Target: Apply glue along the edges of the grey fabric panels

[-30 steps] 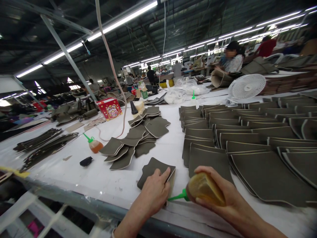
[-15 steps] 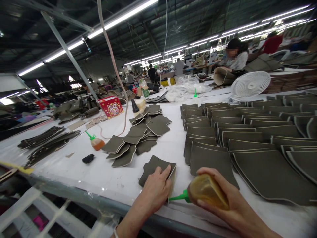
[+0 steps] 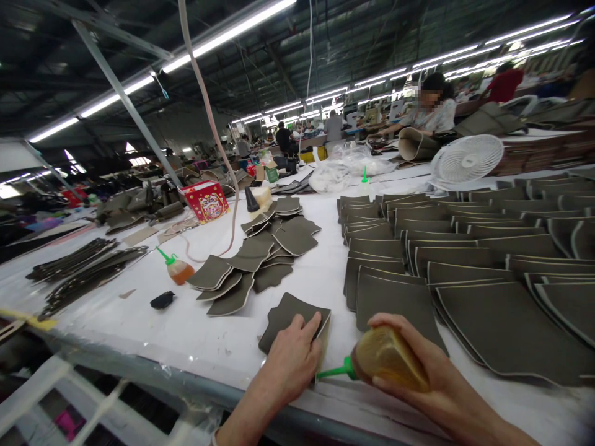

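My left hand [image 3: 292,360] lies flat on a small stack of dark grey cut leather pieces [image 3: 288,313] near the front edge of the white table [image 3: 139,313], pressing it down. My right hand [image 3: 425,371] grips an amber glue bottle [image 3: 388,358] laid sideways. Its green nozzle [image 3: 332,371] points left and touches the right edge of that stack, just beside my left hand.
Rows of large grey panels [image 3: 465,272] overlap across the right half. A fan of smaller grey pieces [image 3: 255,260] lies ahead, with another glue bottle [image 3: 175,269], a black scrap [image 3: 162,300] and dark strips [image 3: 79,269] to the left. A white fan [image 3: 466,160] and a seated person [image 3: 430,111] are farther back.
None of the objects has visibly moved; only the view shifts slightly. Both hands keep their hold, with the nozzle at the stack's edge.
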The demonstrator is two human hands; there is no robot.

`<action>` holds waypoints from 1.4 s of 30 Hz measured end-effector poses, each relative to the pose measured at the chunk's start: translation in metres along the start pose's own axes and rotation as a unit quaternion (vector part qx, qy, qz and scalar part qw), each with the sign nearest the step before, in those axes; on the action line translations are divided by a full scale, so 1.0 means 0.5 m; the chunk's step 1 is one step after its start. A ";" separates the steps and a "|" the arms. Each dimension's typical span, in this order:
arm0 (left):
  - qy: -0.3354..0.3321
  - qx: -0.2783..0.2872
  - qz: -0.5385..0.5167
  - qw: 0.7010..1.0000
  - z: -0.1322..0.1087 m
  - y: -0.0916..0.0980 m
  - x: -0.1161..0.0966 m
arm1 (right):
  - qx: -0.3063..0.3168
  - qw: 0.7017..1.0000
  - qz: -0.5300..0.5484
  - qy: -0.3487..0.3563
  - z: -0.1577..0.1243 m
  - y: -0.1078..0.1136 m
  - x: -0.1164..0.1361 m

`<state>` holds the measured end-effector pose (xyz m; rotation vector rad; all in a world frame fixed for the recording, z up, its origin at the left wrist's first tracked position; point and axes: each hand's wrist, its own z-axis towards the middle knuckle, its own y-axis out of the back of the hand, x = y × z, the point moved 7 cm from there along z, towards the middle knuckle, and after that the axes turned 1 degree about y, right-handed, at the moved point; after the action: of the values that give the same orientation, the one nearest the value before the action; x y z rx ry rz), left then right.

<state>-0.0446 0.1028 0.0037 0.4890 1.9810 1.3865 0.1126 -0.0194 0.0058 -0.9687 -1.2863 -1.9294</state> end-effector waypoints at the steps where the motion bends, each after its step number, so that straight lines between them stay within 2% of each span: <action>1: 0.000 0.001 0.001 1.000 0.000 0.000 0.000 | 0.005 1.000 0.008 -0.005 0.000 -0.002 -0.002; 4: 0.003 0.003 0.001 1.000 0.001 0.000 -0.001 | -0.022 1.000 -0.009 0.004 0.011 0.010 -0.003; 10: 0.001 -0.003 -0.022 1.000 0.005 -0.001 0.003 | -0.106 0.987 -0.092 0.078 0.041 0.050 0.016; 15: -0.002 -0.002 -0.033 0.999 0.009 -0.001 0.003 | -0.069 0.991 -0.084 0.074 0.041 0.040 0.011; 21: 0.006 -0.001 -0.045 0.999 0.008 -0.001 0.003 | -0.097 0.985 -0.103 0.097 0.046 0.056 0.014; 26: 0.000 -0.004 -0.042 0.999 0.008 -0.002 0.002 | -0.045 0.996 -0.065 0.048 0.042 0.040 0.003; 32: 0.005 -0.007 -0.050 0.999 0.008 -0.005 0.006 | -0.081 0.993 -0.062 0.061 0.046 0.045 0.007; 37: 0.002 -0.018 -0.075 0.997 0.009 0.000 0.009 | 0.001 0.999 0.034 -0.024 0.024 0.022 -0.001; 40: 0.003 -0.021 -0.133 0.991 0.011 0.005 0.021 | -0.036 0.987 0.122 -0.101 0.001 0.043 -0.037; 42: 0.010 -0.058 -0.164 0.985 0.012 0.017 0.038 | -0.072 0.961 0.223 -0.143 -0.016 0.061 -0.077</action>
<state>-0.0545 0.1219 0.0045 0.0883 1.8813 1.2900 0.1563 -0.0333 -0.0138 -1.5124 -0.9714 -1.5842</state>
